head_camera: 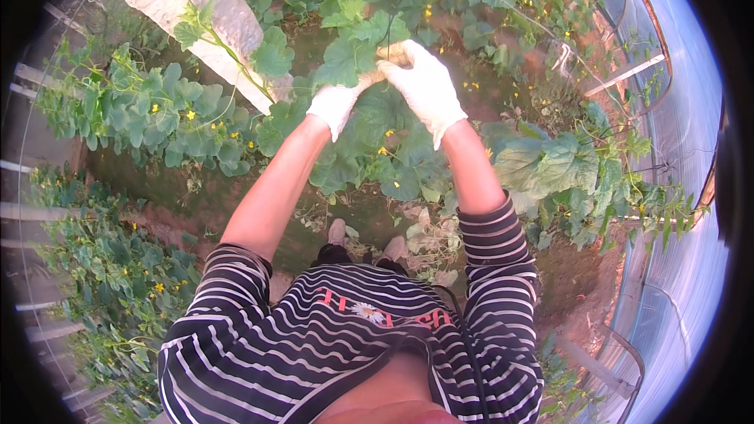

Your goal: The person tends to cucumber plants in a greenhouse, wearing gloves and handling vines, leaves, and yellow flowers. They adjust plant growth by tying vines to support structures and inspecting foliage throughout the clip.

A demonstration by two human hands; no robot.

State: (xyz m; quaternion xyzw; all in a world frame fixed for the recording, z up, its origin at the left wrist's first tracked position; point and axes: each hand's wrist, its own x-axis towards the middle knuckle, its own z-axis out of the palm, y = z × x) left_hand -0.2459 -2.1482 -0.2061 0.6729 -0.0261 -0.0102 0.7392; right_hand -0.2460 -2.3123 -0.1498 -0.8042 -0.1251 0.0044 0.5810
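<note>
Both my hands wear white gloves and meet at a climbing vine with broad, lobed green leaves, at the upper middle of the head view. My left hand reaches in below the leaves; its fingertips are partly hidden behind them. My right hand is curled at the vine's right side, thumb and fingers close together near a thin dark string. Whether either hand grips the stem cannot be made out. More leaves and small yellow flowers lie beneath my wrists.
A pale concrete post slants at the upper left, with a vine shoot across it. Rows of leafy vines stand on both sides. Clear plastic sheeting and a curved frame close off the right. Dry leaves lie near my shoes.
</note>
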